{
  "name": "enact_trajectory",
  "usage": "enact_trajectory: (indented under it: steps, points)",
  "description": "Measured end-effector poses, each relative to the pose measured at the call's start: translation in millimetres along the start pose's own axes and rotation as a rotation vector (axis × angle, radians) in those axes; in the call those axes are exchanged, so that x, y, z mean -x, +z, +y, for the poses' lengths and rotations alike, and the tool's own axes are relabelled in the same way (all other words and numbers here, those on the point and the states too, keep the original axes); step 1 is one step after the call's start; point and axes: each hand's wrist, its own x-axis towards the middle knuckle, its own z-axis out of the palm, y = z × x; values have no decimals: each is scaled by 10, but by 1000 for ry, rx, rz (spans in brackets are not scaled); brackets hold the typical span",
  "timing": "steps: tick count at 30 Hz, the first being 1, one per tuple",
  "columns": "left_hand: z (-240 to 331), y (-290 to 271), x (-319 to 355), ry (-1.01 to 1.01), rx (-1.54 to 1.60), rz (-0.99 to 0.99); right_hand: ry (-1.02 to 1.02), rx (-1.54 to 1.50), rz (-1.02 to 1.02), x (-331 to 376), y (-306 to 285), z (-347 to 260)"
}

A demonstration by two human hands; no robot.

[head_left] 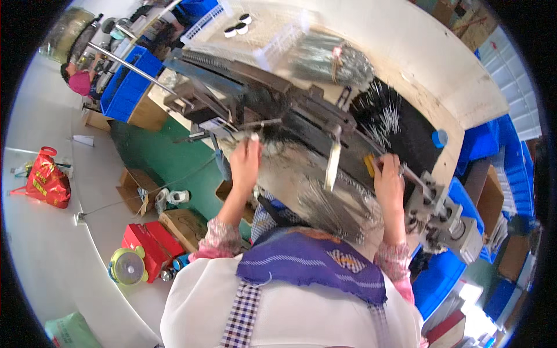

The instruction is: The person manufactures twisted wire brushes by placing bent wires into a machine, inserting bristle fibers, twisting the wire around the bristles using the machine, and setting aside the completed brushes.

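Before me stands a long dark metal bench machine (290, 104). My left hand (246, 162) is raised at its left part, fingers pressed together, just below a thin metal rod (259, 123). Something small and whitish shows at those fingertips; I cannot make out what it is. Farther right, my right hand (389, 182) is closed, thumb and fingers against a small yellow piece (369, 165) at the machine's front edge. Between the hands a pale, upright handle (333, 159) sticks out from the machine. Thin metal rods (331, 203) lie in a loose pile on the worktop.
More thin rods (380, 113) lie on a black mat behind the machine, near a plastic-wrapped bundle (333, 61) and a white crate (264, 55). A blue cap (439, 138) sits at right. Metal fixture (444, 223) stands beside my right forearm. Blue bins (136, 81) flank the bench.
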Motion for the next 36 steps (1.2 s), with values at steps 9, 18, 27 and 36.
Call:
enact_trajectory:
  steps: [9, 18, 27, 36]
  points:
    - [-529, -583, 74, 238, -783, 308, 85, -43, -93, 118, -73, -4]
    - [-861, -1354, 140, -307, -877, 450, 90, -44, -127, 159, -169, 28]
    - [-102, -246, 302, 477, -547, 312, -13, -89, -12, 37, -45, -69]
    - [-222, 61, -316, -464, 525, -177, 75, -74, -11, 182, -63, -18]
